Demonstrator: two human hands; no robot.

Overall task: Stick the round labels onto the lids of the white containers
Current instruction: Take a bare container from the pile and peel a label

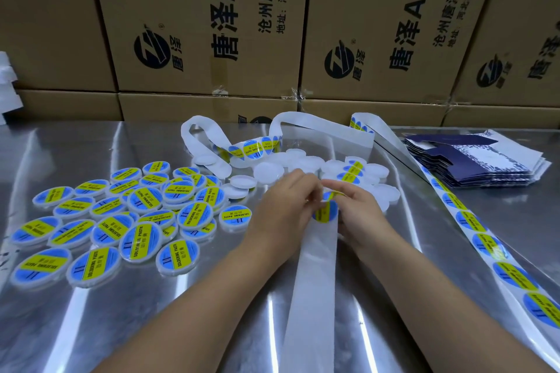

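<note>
- Left hand [285,206]: fingers curled, with the tips at the left edge of the label [325,212]. It appears to pinch that edge, though the contact is partly hidden.
- Right hand [356,210]: fingers curled round the strip [312,297] just beside the same label, gripping it.
- Label: round, blue and yellow, lying between the two hands. It sits on the strip where the bare backing begins. No container shows beneath it, and it cannot be told whether one is hidden behind the hands.
- Strip: the near part, running toward the viewer, is bare. The far part rises beyond the hands, passes over the plain containers [268,171] and carries more labels.
- Labelled containers [121,215]: a large loose pile on the left of the desk [91,327], some overlapping, each visible lid bearing a label. This is the finished share.
- Plain containers: a smaller cluster beyond the hands, with bare white lids. This is the share left to do.
- Progress, as a judgement: of the containers in view, well over half are done. The step in hand looks like lifting the next label off its backing, before it goes onto a lid.
- Spare strip [472,221]: runs along the right of the desk, full of labels, so supply looks ample.
- Cartons [472,160]: a flat dark-blue stack at the far right.
- Boxes [197,24]: brown and printed, stacked behind the desk.
</note>
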